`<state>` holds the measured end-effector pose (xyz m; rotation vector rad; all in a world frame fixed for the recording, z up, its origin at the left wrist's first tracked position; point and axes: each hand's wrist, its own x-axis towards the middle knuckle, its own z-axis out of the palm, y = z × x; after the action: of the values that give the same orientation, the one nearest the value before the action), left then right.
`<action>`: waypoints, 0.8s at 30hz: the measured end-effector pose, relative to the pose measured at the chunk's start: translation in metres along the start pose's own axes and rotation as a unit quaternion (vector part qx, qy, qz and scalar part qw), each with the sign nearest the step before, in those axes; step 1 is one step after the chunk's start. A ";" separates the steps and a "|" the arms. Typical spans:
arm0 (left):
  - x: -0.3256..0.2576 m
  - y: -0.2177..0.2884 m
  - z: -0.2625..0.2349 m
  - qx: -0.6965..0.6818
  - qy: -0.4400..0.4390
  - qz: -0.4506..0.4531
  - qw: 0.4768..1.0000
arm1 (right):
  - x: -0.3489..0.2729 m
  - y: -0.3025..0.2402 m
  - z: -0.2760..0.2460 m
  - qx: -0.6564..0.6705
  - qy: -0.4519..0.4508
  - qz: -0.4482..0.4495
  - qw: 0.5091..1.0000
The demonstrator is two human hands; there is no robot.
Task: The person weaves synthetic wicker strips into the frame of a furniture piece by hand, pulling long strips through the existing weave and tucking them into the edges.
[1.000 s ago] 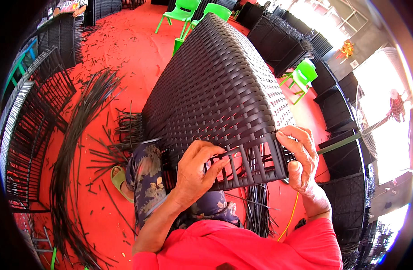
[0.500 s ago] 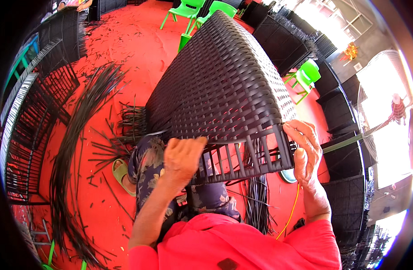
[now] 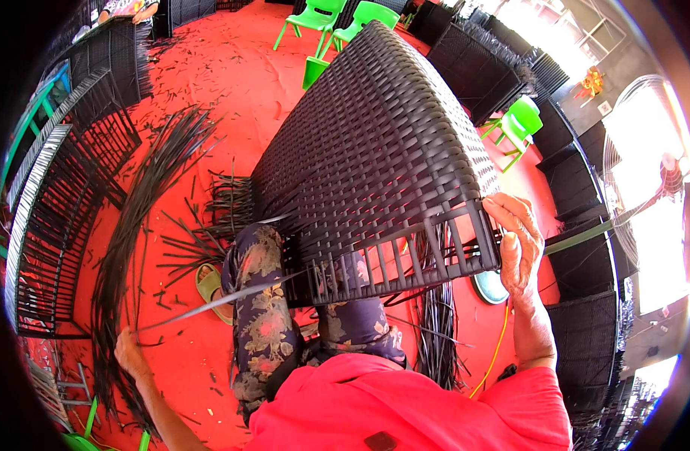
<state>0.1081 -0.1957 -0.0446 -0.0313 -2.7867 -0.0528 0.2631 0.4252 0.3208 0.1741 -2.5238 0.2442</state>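
- Dark, angular woven wicker piece [image 3: 375,143]: we have it tilted in front of us, above our flower-patterned dark trousers [image 3: 262,327], its open lower band of bare uprights turned toward us.
- Our right hand [image 3: 516,240] grasps its near right corner, fingers bent over the edge; we would do well to brace firmly there, so that the pull doesn't twist it.
- Our left hand [image 3: 132,355], out to the left, is closed on a long, flat grey-black strip [image 3: 210,305], which runs nearly straight across our knee to the lower edge.
- We should draw evenly, the strip flat and unkinked, clear of the loose black strips [image 3: 119,278] on the red floor [image 3: 187,376]; a jerk could crease it.
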 end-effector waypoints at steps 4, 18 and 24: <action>-0.024 -0.062 0.000 -0.078 0.023 -0.202 0.976 | -0.001 0.003 -0.002 0.010 0.005 0.012 1.000; 0.049 0.315 -0.298 -0.227 0.225 0.457 0.830 | 0.042 -0.072 -0.020 0.423 -0.279 0.135 0.851; 0.015 0.402 -0.285 -0.467 0.296 0.554 0.622 | 0.053 -0.078 0.001 0.605 -0.324 0.311 0.658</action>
<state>0.2038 0.1946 0.2413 -1.5871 -1.3751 -0.9516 0.2335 0.3455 0.3609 -0.1555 -2.4388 2.5128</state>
